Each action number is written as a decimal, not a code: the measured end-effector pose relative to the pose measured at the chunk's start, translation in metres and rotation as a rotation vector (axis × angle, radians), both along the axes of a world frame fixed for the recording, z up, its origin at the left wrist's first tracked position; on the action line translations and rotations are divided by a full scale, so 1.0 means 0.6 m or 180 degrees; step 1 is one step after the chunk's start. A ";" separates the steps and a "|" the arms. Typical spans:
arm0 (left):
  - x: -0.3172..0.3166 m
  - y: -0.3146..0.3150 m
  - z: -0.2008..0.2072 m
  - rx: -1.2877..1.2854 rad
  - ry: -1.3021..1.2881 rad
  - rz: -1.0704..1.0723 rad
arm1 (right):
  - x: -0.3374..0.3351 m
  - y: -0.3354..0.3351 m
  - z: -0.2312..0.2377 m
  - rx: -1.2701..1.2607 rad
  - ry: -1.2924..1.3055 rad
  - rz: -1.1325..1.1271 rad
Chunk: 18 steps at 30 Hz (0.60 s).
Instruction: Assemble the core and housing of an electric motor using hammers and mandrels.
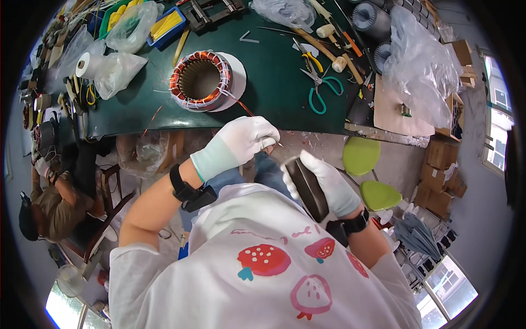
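A motor stator with orange copper windings and white lacing stands on the green table in front of me, against a white round piece. A reddish lead runs from its right side to my left hand, which wears a white glove. That hand is closed in a pinch on the lead, and a thin tip pokes out past the fingers. My right hand, also gloved, is closed around a long dark brown block-like object; its kind is unclear. It is held apart from the lead, near my lap.
Teal-handled scissors, yellow-handled pliers and mallets lie on the table's right. Plastic bags and finned cylinders are beyond. Green stools stand right. Another person sits at left.
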<state>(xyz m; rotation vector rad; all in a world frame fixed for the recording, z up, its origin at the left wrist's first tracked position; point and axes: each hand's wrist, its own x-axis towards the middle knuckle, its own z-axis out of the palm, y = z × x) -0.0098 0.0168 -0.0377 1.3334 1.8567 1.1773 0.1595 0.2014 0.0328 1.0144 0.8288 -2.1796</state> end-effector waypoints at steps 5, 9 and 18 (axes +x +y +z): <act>-0.003 0.007 0.014 -0.0114 0.0138 0.0018 | -0.042 -0.034 0.002 0.0743 0.0543 -0.0070; -0.004 0.002 0.003 -0.0170 -0.0031 -0.0078 | -0.009 0.002 -0.016 0.1985 0.0638 0.1098; -0.009 0.005 0.012 -0.0381 -0.0013 -0.0165 | -0.011 -0.008 -0.033 0.4151 0.1695 0.2337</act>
